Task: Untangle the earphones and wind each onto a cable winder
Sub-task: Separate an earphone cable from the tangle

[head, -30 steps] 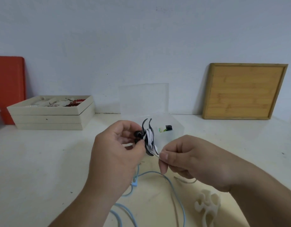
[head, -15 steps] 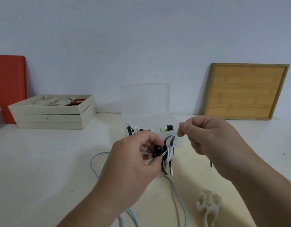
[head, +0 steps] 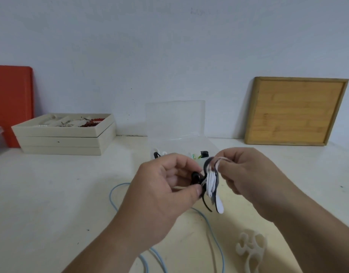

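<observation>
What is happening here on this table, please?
A person is winding a white earphone cable onto a black cable winder held above the white table. The left hand grips the winder, and the right hand pinches the cable near the winder's top. A light blue cable lies loose on the table, and a cream cable winder waits unused beside it. Behind the hands stands an open clear plastic box.
</observation>
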Tool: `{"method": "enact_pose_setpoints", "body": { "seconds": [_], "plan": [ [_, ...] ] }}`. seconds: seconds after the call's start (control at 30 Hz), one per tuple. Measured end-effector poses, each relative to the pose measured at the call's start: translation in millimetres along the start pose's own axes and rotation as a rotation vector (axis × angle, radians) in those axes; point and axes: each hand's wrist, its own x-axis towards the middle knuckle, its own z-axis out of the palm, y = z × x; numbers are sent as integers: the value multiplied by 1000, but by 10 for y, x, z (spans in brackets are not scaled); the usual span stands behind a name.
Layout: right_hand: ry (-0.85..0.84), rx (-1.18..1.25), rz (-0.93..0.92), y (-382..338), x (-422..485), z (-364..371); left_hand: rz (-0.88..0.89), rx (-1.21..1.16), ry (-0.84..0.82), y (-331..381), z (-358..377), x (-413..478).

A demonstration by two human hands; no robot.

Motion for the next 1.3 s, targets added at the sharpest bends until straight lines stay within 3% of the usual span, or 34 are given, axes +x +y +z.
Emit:
{"method": "enact_pose_setpoints", "body": {
  "seconds": [0.2,0.4,0.7,0.9,1.07,1.3],
  "plan": [
    [-391,-25,77,-5,-79,170,15,-7,313,19,-45,32],
    [-467,-65,-8,-67,-119,129,20,191,445,-42,-104,62],
    [-343,-229,-201,-196,-160,95,115,572,316,-109,-59,29],
    [-104,-162,-112,-185,-116,34,27,317,143,-94,-66,24],
    [-97,-147,-85,-182,-124,26,27,220,19,-74,-48,18],
    [-96,-264,-98,-205,-126,29,74,249,0,-117,-34,1]
  ]
}}
